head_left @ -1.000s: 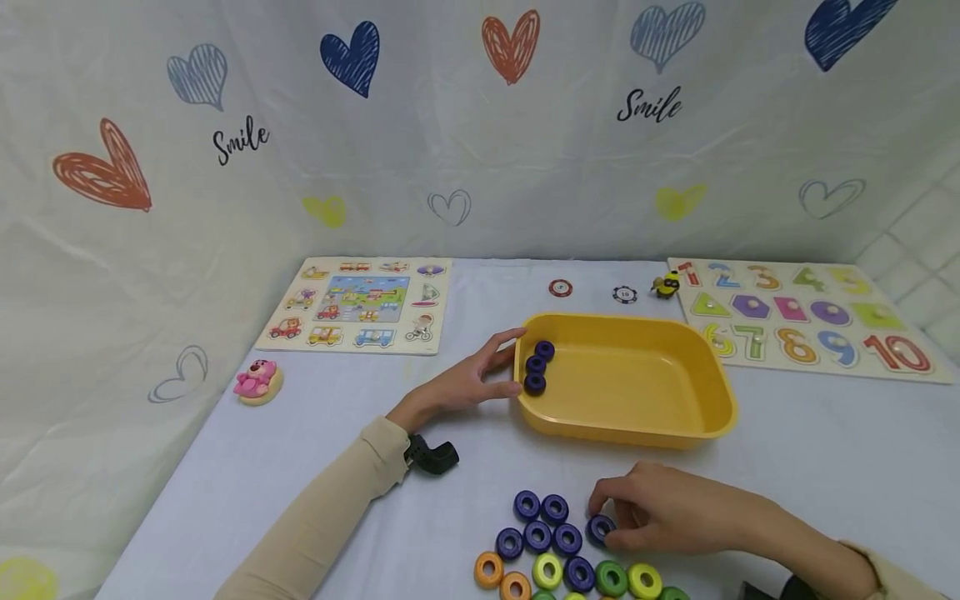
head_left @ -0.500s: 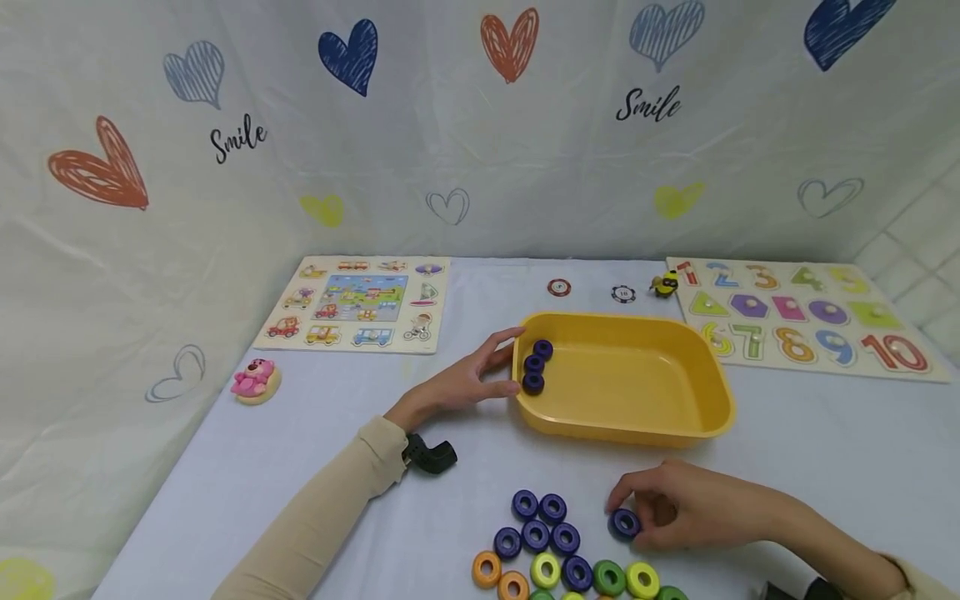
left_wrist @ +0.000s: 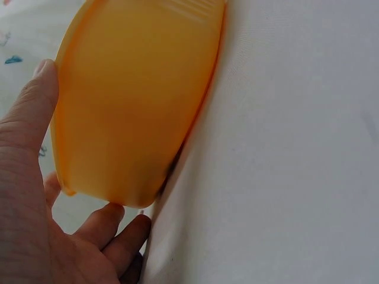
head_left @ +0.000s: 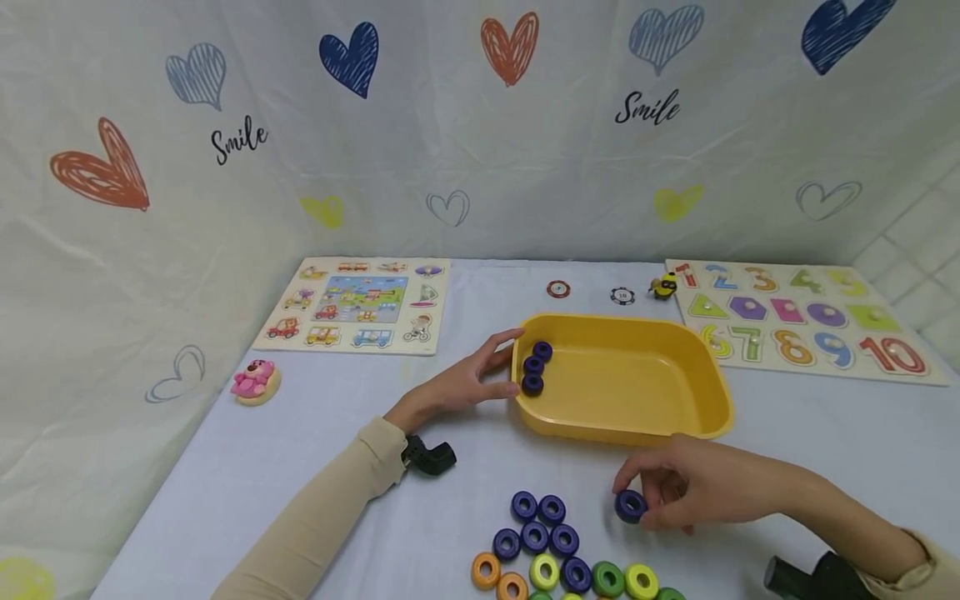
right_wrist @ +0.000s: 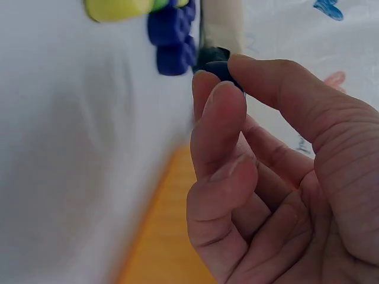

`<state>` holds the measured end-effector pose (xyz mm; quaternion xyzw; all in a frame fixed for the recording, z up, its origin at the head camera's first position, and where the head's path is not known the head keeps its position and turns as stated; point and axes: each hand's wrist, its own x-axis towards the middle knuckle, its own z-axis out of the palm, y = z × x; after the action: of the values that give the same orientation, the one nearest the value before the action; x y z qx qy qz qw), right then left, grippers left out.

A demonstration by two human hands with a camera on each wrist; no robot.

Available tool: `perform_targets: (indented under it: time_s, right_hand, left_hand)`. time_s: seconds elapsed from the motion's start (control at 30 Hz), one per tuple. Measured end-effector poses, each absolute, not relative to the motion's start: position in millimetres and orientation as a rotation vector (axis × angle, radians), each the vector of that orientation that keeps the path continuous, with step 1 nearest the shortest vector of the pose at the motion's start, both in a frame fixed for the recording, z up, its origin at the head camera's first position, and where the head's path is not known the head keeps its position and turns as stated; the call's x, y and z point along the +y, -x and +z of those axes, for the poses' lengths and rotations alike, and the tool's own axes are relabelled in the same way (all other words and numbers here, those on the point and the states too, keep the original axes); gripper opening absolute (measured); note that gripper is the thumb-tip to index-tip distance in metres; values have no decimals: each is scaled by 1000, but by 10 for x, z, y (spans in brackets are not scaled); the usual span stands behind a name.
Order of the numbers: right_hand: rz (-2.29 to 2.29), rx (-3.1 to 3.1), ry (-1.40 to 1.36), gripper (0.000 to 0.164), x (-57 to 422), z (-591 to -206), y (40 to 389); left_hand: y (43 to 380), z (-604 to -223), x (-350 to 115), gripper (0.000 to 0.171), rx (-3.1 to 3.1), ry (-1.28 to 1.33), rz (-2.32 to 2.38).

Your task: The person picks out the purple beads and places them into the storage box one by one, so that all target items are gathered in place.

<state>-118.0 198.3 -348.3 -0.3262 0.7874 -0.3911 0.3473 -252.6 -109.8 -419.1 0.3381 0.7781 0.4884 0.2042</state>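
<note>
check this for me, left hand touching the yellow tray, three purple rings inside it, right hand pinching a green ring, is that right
Not quite: the pinched ring in the right hand's grip is dark purple, not green, as the head view shows. The rest stands: the left hand touches the yellow tray, with three purple rings inside it.

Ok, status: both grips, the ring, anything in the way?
Left grip touching the yellow tray's left end. Right grip pinching one dark blue-purple ring, near side of tray, not inside. Nothing visible between ring and tray.
</note>
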Motion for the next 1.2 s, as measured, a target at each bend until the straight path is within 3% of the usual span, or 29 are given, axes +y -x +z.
perform_targets:
  time_s: [0.23,0.4,0.87,1.2]
  right_hand:
    - [-940,2147,817,29,2012,-3155,1444]
    - [-857,2217,751,32,2016,-3084,1763]
    - [-629,2210,636,34,1758,-3306,2542]
    - [-555,2091,692,28,1546,-3521,2701]
  left_hand:
    - [2441,-4009,-1103,80,2132,-944,1371]
    - [2485,-4097,-1108,79,2155,-932,1368]
    - [2527,-4231,-1081,76,2186,-950,1361]
    - [2492,-4111,-1084,80,2131,-954,1373]
